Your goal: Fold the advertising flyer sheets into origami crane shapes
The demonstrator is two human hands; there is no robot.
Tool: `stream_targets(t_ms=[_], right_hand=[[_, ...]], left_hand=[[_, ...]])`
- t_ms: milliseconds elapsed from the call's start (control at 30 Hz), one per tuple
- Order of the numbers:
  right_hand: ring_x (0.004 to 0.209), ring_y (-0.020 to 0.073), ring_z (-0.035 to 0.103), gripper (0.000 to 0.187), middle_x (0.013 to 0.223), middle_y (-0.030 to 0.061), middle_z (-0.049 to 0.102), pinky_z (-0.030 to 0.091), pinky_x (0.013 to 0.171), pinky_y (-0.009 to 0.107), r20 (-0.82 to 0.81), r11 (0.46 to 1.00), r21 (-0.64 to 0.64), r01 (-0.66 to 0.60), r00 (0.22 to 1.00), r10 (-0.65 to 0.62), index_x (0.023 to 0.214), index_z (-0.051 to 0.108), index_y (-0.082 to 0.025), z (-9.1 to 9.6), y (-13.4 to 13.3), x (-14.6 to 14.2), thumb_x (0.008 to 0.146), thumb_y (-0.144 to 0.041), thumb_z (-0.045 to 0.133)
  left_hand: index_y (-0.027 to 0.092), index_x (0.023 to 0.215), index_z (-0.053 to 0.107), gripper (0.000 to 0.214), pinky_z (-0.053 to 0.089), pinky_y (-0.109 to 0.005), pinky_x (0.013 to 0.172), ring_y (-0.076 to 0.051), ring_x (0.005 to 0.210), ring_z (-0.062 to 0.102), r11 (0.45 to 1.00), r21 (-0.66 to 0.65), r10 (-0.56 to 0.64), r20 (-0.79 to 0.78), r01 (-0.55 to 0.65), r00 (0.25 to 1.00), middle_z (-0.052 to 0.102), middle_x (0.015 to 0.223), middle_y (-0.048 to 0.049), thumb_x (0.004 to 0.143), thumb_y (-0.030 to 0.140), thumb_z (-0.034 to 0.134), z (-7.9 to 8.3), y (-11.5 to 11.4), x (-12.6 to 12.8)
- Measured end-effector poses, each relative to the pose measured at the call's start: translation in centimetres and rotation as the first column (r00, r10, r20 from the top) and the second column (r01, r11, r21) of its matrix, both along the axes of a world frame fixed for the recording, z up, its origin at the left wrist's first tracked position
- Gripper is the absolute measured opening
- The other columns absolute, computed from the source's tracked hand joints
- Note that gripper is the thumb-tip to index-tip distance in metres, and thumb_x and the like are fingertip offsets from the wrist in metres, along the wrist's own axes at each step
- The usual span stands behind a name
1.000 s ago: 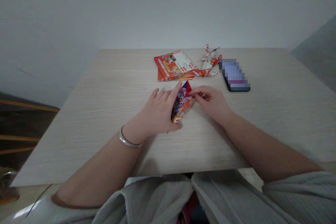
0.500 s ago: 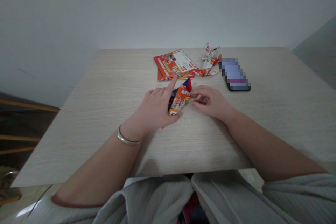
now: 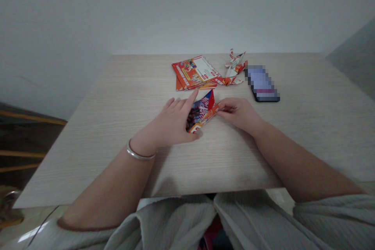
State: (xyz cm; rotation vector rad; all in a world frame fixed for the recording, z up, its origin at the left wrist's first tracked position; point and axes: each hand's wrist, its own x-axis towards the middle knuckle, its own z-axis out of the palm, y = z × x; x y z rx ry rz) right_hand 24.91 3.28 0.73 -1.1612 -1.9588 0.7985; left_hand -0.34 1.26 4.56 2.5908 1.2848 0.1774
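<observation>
A partly folded sheet of printed paper [image 3: 202, 111] lies on the table in front of me, its blue and dark picture side showing beside an orange flap. Across its left part my left hand [image 3: 175, 121] rests flat, index finger and thumb spread apart, hiding that end of the sheet. My right hand [image 3: 236, 111] pinches the orange flap at the paper's right edge between thumb and fingers. A silver bangle [image 3: 140, 153] circles my left wrist.
Behind the folded paper sits a stack of orange printed leaflets [image 3: 187, 74]. Folded paper cranes [image 3: 233, 74] stand to its right, close to a phone [image 3: 262, 84] with a blurred screen. The pale wooden table [image 3: 117, 117] meets a wall at the back.
My right fingers have closed on the orange flap and drawn it over to the right, uncovering more of the blue picture side. My left hand has shifted slightly left.
</observation>
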Motion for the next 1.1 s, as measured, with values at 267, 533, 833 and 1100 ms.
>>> stream_targets(t_ms=[267, 533, 833, 1100], right_hand=[[0.065, 0.0165, 0.067, 0.013, 0.077, 0.0023, 0.077, 0.05, 0.063, 0.028, 0.059, 1.0, -0.006, 0.027, 0.998, -0.027, 0.081, 0.077, -0.021, 0.4, 0.1, 0.5, 0.08, -0.024, 0.064], [0.079, 0.0212, 0.068, 0.02, 0.093, 0.0066, 0.077, 0.05, 0.073, 0.032, 0.297, 0.981, 0.136, -0.137, 0.951, 0.092, 0.099, 0.074, -0.02, 1.4, -0.3, 0.4, 0.087, -0.026, 0.06], [0.077, 0.022, 0.063, 0.037, 0.077, 0.0094, 0.069, 0.046, 0.073, 0.035, 0.389, 0.961, 0.187, -0.206, 0.914, 0.12, 0.075, 0.068, -0.018, 2.1, -0.2, 0.6, 0.099, -0.028, 0.042], [0.077, 0.022, 0.065, 0.039, 0.087, 0.0111, 0.073, 0.049, 0.072, 0.034, 0.35, 0.983, 0.149, -0.106, 0.935, 0.048, 0.112, 0.078, -0.012, 1.4, 0.1, 1.1, 0.088, -0.037, 0.062]], left_hand=[[0.006, 0.161, 0.012, 0.111, 0.04, -0.053, 0.116, -0.039, 0.139, 0.048, 0.995, -0.098, 0.04, 0.151, -0.025, 0.988, 0.045, 0.151, -0.0271, 0.072, 0.041, 0.069, 0.4, 0.5, -0.6], [0.004, 0.154, 0.029, 0.098, 0.036, -0.055, 0.12, -0.041, 0.144, 0.042, 1.0, -0.022, -0.016, 0.199, 0.021, 0.98, 0.043, 0.154, -0.0258, 0.071, 0.035, 0.071, -0.9, 0.7, -0.5], [0.02, 0.16, 0.024, 0.111, 0.027, -0.058, 0.125, -0.04, 0.152, 0.028, 0.99, 0.012, -0.133, 0.367, 0.138, 0.921, 0.028, 0.163, -0.0216, 0.072, 0.055, 0.082, -1.5, 1.6, -1.0], [0.01, 0.162, 0.003, 0.14, 0.026, -0.061, 0.123, -0.044, 0.155, 0.021, 0.979, -0.158, 0.183, 0.4, -0.129, 0.898, 0.019, 0.166, -0.0294, 0.06, 0.049, 0.09, -2.8, 2.2, -1.4]])
